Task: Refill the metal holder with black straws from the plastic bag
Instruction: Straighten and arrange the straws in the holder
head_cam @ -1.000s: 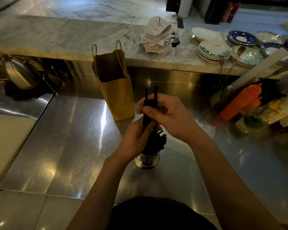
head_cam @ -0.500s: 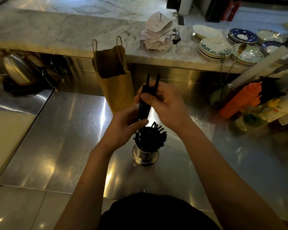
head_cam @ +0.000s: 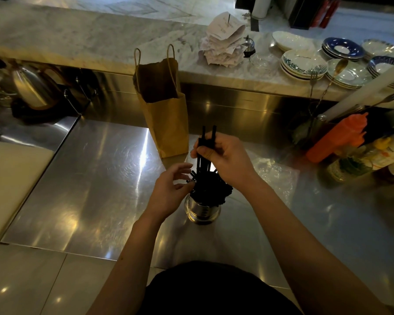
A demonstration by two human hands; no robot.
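- Your right hand (head_cam: pixel 224 156) is closed around a small bundle of black straws (head_cam: pixel 207 135), held close to upright. The top ends stick out above your fingers and the lower ends point down at the metal holder (head_cam: pixel 202 212).
- The holder stands on the tabletop (head_cam: pixel 100 178) just below that hand and slightly toward you. The bundle's long axis is nearly in line with the opening, so the move looks like a straight drop rather than a swing.
- I cannot tell whether the lower ends are already inside the rim.
- The holder is crowded with straws that splay outward. I judge the free gap to be narrow, and the bundle could catch on those tips.
- Your left hand (head_cam: pixel 168 192) is just beside the holder's left side, fingers loosely curved and gripping nothing that I can see. Its fingertips are at the splayed ends, well placed to part them.
- The plastic bag (head_cam: pixel 275 176) lies flat on the tabletop to the right of the holder, nearer your right arm.
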